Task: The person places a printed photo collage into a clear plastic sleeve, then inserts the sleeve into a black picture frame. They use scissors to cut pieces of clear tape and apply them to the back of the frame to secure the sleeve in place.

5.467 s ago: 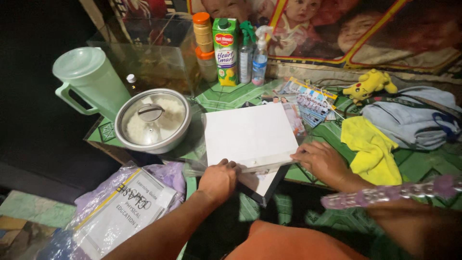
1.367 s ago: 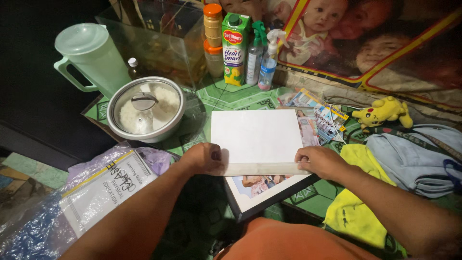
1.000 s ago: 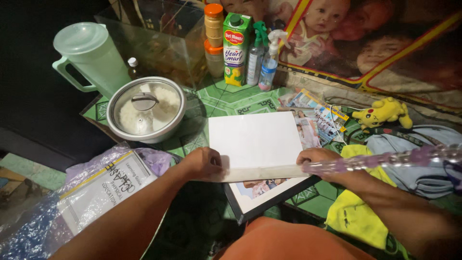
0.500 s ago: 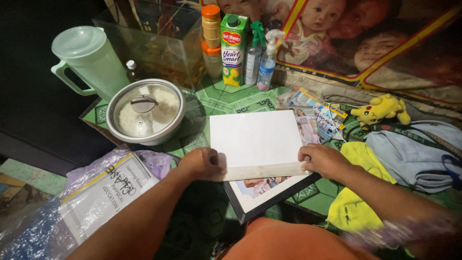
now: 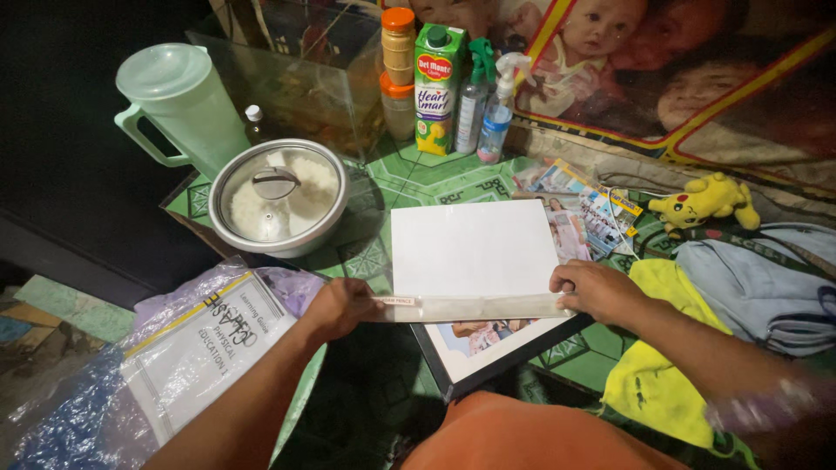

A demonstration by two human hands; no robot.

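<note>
Two hands pinch the white sheet at centre frame: my left hand closes its fingers on the near left corner, my right hand presses the near right edge. Under it lies a black frame. A lidded pot sits upper left.

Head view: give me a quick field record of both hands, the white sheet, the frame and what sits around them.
left hand: pinching the near-left end of the sheet's folded strip
right hand: pressing the strip's right end
white sheet: flat, covering most of the picture frame
frame: black, near corner exposed, photo showing
left of sheet: lidded pot of rice, green pitcher
right: yellow cloth, yellow plush toy
</note>
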